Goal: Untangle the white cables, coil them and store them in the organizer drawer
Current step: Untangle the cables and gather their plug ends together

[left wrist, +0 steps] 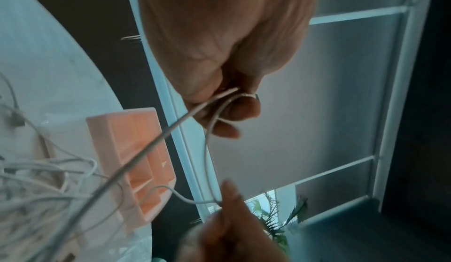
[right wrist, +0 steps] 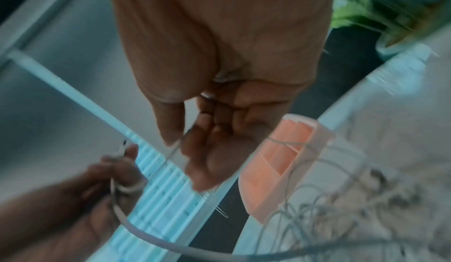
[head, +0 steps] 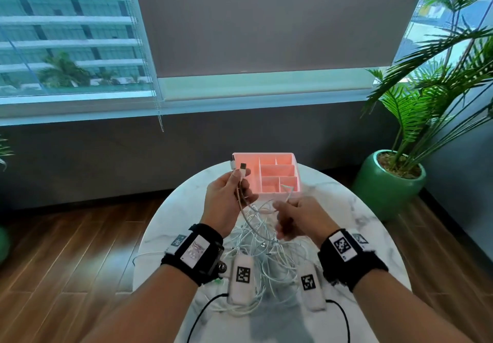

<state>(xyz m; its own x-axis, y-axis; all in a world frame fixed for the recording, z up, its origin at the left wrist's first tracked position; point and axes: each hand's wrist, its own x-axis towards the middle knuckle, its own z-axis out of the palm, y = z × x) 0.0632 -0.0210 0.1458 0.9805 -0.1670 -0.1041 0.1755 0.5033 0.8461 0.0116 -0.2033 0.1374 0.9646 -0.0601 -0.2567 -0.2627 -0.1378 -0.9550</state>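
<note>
Tangled cables (head: 262,257) lie heaped on the table (head: 354,217) between both wrists, none visibly coiled. Organizer (head: 277,173) sits beyond, its visible compartments bare; storage not begun. Left hand (head: 229,198) is raised, fingers curled around 1 cable near its plug (head: 243,167). Right hand (head: 301,217) pinches that strand lower down, judged mid-untangling.

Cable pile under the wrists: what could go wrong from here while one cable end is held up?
1. The left hand grips a cable end that still runs into the cable pile; pulling may tighten knots.
2. The whole tangle could lift and drag off the table.
3. A strand lies over the pink organizer; the right hand pulling it might shift the organizer.
</note>
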